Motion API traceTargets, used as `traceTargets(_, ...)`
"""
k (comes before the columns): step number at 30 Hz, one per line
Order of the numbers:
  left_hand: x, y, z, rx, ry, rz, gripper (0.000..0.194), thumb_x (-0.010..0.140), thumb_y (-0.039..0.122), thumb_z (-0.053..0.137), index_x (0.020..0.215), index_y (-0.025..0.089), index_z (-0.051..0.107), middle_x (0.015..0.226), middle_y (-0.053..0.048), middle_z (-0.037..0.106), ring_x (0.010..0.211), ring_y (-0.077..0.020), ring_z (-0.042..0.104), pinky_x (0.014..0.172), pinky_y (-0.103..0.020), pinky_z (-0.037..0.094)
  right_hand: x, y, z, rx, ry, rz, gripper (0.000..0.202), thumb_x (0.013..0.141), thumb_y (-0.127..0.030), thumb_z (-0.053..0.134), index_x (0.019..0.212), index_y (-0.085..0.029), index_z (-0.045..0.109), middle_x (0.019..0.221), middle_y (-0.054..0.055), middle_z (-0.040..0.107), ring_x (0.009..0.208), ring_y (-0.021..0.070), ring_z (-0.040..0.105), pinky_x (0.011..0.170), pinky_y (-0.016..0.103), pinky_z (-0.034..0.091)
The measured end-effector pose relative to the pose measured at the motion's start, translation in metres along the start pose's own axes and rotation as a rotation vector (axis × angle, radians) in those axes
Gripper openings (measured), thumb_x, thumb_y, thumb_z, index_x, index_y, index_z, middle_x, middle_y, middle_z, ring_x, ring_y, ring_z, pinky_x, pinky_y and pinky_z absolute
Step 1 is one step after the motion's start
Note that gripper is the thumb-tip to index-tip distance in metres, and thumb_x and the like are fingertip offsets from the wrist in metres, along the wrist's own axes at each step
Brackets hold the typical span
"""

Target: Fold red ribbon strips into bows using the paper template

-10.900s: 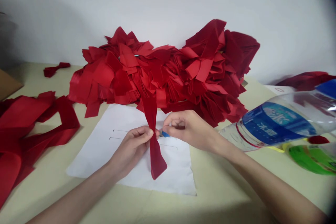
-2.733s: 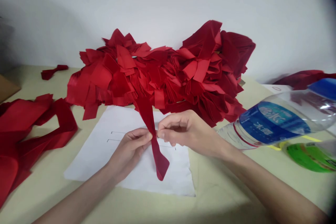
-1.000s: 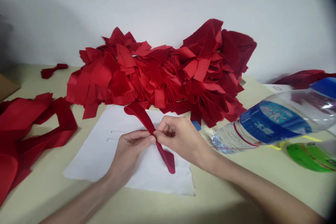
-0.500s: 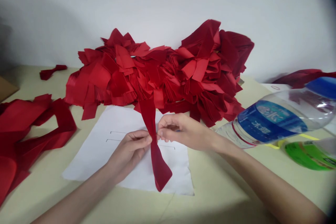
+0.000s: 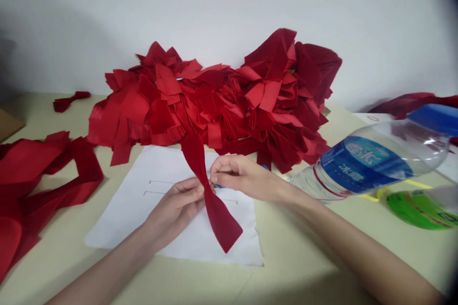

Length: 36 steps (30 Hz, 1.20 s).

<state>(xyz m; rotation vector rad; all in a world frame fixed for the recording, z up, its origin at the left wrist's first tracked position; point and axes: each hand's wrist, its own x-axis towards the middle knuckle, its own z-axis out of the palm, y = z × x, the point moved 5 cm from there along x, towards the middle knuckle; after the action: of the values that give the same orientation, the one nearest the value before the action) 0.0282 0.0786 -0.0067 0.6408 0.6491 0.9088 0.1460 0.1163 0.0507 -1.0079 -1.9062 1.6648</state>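
A strip of dark red velvet ribbon [image 5: 223,221] is gathered narrow at its middle, with both ends flaring out. My left hand [image 5: 184,198] pinches that narrow waist between thumb and fingers. Close against the waist on the other side, my right hand [image 5: 243,176] is closed, thumb pressed to the fingers. Bits of something blue show by its fingertips and behind the hand, but most of it is hidden. Under both hands lies a white sheet [image 5: 118,219] with thin black lines drawn on it.
A heap of red ribbon pieces [image 5: 214,100] stands against the wall. Long red ribbon [image 5: 86,167] lies at left, with a pinched piece [image 5: 71,100] beyond. At right, a clear bottle [image 5: 365,159] with a blue label leans beside a green-labelled container [image 5: 418,209].
The ribbon has turned in my left fingers: its lower end swung right and its upper end left. More blue now shows at my right fingertips.
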Motion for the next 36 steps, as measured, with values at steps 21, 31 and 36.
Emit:
traceTargets(21, 0.0, 0.005, -0.001, -0.012, -0.023, 0.041, 0.008, 0.075, 0.011, 0.067, 0.08, 0.017, 0.067, 0.066, 0.002, 0.062, 0.064, -0.0067, 0.054, 0.067, -0.018, 0.044, 0.0, 0.004, 0.005, 0.339, 0.003, 0.144, 0.011, 0.072, -0.011, 0.066, 0.078, -0.015, 0.059, 0.051, -0.008, 0.057, 0.051, 0.0038, 0.053, 0.057, 0.016, 0.041)
traceTargets(31, 0.002, -0.001, -0.004, -0.08, -0.054, -0.096, 0.014, 0.066, 0.013, 0.075, 0.078, 0.015, 0.067, 0.063, 0.002, 0.06, 0.062, -0.0085, 0.056, 0.061, -0.02, 0.045, 0.002, 0.015, 0.012, 0.402, -0.123, 0.09, 0.01, 0.07, -0.02, 0.069, 0.078, -0.013, 0.069, 0.069, -0.002, 0.065, 0.066, 0.0071, 0.058, 0.07, 0.021, 0.046)
traceTargets(36, 0.004, -0.002, -0.009, -0.018, 0.011, -0.053, 0.006, 0.075, 0.016, 0.067, 0.08, 0.014, 0.067, 0.065, 0.002, 0.056, 0.064, -0.0078, 0.053, 0.064, -0.021, 0.043, 0.005, 0.015, 0.007, 0.364, -0.014, 0.072, 0.014, 0.067, -0.023, 0.072, 0.077, -0.013, 0.069, 0.075, 0.001, 0.068, 0.069, 0.0089, 0.06, 0.069, 0.022, 0.046)
